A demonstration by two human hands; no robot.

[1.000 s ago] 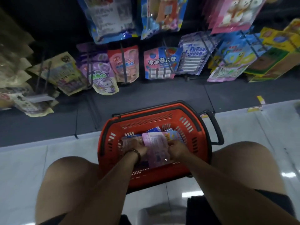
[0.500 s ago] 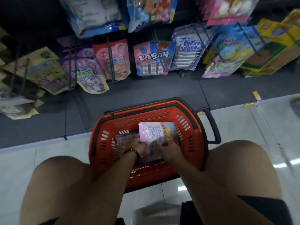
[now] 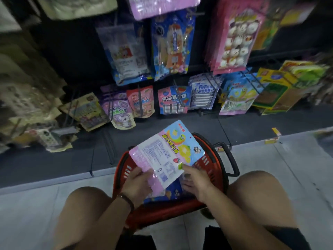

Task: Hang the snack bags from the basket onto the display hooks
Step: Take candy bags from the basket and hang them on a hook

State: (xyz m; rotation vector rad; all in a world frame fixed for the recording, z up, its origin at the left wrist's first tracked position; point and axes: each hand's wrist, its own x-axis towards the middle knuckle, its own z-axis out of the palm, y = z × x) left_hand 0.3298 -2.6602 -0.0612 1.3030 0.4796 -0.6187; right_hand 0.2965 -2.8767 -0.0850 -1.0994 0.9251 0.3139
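A red basket point(image 3: 219, 170) sits on the floor between my knees. Above it both hands hold up snack bags fanned together: a pink-edged bag point(image 3: 155, 165) with its printed back showing, and a light blue bag point(image 3: 182, 141) with a yellow cartoon behind it. My left hand point(image 3: 138, 183) grips the lower left edge of the pink bag. At the lower right edge my right hand point(image 3: 196, 181) pinches the bags. A dark blue bag point(image 3: 173, 192) still lies in the basket under them. Display hooks point(image 3: 211, 83) with hanging bags fill the dark rack ahead.
Matching light blue bags point(image 3: 237, 96) hang at the lower right of the rack, beside yellow-green packs point(image 3: 281, 87). A pink marshmallow bag point(image 3: 236, 40) hangs higher up. The dark rack base point(image 3: 54, 159) meets the pale tiled floor point(image 3: 288, 163). My bare knees flank the basket.
Both hands have lifted the bags out of the basket and up toward the rack. My head has tilted up, bringing the upper rows of hooks into view.
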